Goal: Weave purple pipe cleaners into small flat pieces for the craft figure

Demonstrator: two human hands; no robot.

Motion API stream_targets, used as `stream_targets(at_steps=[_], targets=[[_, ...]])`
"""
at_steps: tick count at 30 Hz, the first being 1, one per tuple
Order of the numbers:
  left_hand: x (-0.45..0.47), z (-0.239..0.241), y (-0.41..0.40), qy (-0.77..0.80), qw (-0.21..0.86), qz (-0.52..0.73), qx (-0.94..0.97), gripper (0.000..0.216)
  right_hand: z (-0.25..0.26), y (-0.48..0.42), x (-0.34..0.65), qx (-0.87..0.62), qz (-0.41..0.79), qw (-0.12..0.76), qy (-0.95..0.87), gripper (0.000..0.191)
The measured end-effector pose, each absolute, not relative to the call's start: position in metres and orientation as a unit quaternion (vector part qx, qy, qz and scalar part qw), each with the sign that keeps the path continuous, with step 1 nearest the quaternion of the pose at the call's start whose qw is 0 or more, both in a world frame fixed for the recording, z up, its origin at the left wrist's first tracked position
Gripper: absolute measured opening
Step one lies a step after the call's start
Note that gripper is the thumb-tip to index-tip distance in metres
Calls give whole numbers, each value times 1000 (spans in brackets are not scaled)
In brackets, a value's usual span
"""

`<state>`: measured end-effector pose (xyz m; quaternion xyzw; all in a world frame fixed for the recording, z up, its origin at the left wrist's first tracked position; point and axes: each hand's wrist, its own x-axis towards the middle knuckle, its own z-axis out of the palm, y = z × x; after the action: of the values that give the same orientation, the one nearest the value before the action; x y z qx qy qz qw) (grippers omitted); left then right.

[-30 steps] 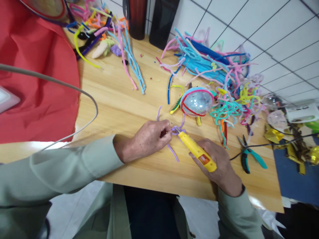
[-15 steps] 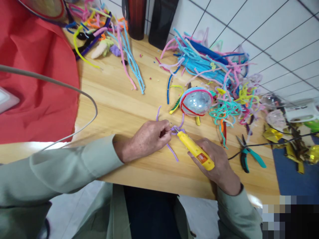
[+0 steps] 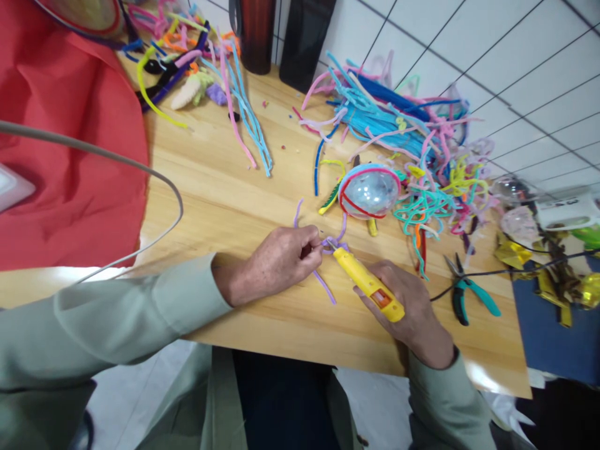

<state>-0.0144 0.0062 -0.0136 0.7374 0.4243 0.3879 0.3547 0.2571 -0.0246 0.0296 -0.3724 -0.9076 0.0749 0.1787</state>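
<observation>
My left hand rests on the wooden table with its fingers pinched on a purple pipe cleaner. The pipe cleaner loops out past my fingertips. My right hand grips a yellow glue gun, whose tip touches the purple loop right beside my left fingertips. Just beyond the tip lies a clear plastic ball ringed with red and blue pipe cleaners.
A big heap of coloured pipe cleaners covers the back right. Teal-handled pliers lie to the right, near a black cord. Red cloth fills the left. A dark flask stands at the back, and gold foil at far right.
</observation>
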Motion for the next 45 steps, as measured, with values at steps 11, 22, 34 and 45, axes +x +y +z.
stream_targets(at_steps=[11, 22, 34, 45], targets=[[-16, -13, 6, 419, 355, 391, 739, 19, 28, -25, 260, -384, 60, 178, -904, 10], [-14, -12, 6, 424, 357, 387, 737, 21, 28, -25, 258, -374, 70, 176, -908, 9], [-16, -15, 6, 416, 343, 398, 742, 21, 28, -25, 257, -370, 75, 183, -908, 9], [-15, -14, 6, 419, 344, 394, 742, 22, 28, -23, 255, -360, 73, 189, -911, 6]])
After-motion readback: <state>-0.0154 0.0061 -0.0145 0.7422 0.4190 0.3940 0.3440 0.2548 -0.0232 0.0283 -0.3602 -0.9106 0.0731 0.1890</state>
